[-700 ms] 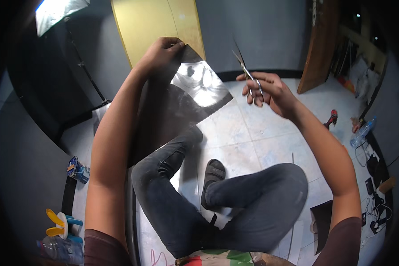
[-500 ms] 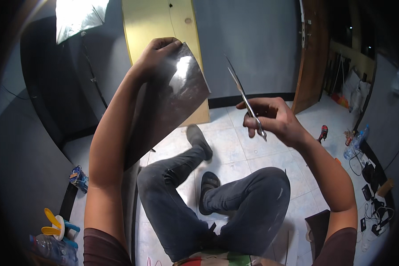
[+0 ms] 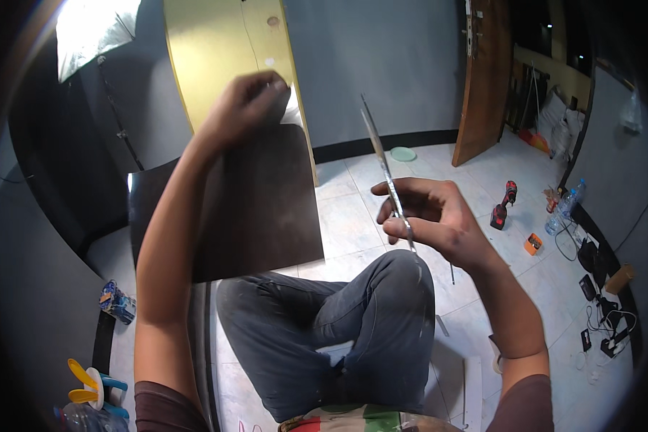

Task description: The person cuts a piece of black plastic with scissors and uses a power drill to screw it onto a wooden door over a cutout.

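Note:
My left hand (image 3: 246, 106), slightly blurred, grips the upper part of a dark, glossy flexible sheet (image 3: 259, 205), which hangs down over my left knee and partly behind my forearm. My right hand (image 3: 432, 216) holds steel scissors (image 3: 380, 155) with thumb and fingers around the handles; the long blades point upward, to the right of the sheet. My bent legs in grey jeans (image 3: 367, 317) are below both hands.
A yellow board (image 3: 223, 50) stands ahead, beside a wooden door (image 3: 480, 93). A light stand (image 3: 120, 135) is at the left. On the tiled floor lie a red drill (image 3: 506, 201), an orange box (image 3: 533, 244), plastic bottles (image 3: 565, 209), cables and chargers (image 3: 589, 288).
The sheet has swung down and leftward, its dark face now broadly toward me. My right hand and scissors have moved lower. My legs have drawn closer together.

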The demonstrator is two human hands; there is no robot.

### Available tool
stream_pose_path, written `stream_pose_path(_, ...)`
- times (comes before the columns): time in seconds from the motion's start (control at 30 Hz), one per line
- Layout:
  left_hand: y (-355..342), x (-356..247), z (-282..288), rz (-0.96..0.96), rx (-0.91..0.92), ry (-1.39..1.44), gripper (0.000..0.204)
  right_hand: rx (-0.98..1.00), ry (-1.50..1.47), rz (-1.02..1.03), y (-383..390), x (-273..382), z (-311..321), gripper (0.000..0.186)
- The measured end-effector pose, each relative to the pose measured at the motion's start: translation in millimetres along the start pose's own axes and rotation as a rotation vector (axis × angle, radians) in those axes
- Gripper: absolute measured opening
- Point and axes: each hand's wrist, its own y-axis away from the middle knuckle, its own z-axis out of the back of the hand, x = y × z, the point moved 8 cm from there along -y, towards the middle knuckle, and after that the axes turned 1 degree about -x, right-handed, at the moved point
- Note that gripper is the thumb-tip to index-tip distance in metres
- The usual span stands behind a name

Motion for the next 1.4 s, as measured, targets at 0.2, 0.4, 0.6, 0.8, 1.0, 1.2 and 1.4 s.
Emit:
stream_pose_path(0.2,110.0,24.7,-89.3,0.042,-0.054,-0.051,0.010,0.082,-0.212,-0.147,-35.3,-128.8,-41.2,0.059)
stream_pose_path(0.4,215.8,133.3,-175.8,0.327,-0.065,0.167,0.008,0.224,-0.394,-0.464,-31.3,-288.4,-108.6,0.050)
stream_pose_path(0.6,248.6,195.8,-229.6,0.399,-0.156,0.310,0.013,0.175,-0.582,-0.605,-43.3,-353.1,-128.4,0.062)
stream_pose_path(0.8,265.1,227.2,-250.9,0.668,-0.066,0.372,0.012,0.200,-0.379,-0.529,-48.1,-395.1,-123.3,0.075)
stream_pose_path(1.0,266.0,231.0,-255.9,0.597,-0.003,0.311,0.008,0.171,-0.342,-0.505,-53.0,-396.3,-121.6,0.069)
stream_pose_path(1.2,263.2,229.2,-260.7,0.536,-0.054,0.333,0.008,0.154,-0.260,-0.429,-57.5,-393.3,-113.7,0.065)
stream_pose_path(1.4,261.5,225.3,-267.4,0.526,-0.095,0.337,0.010,0.147,-0.139,-0.444,-56.3,-389.6,-106.8,0.058)
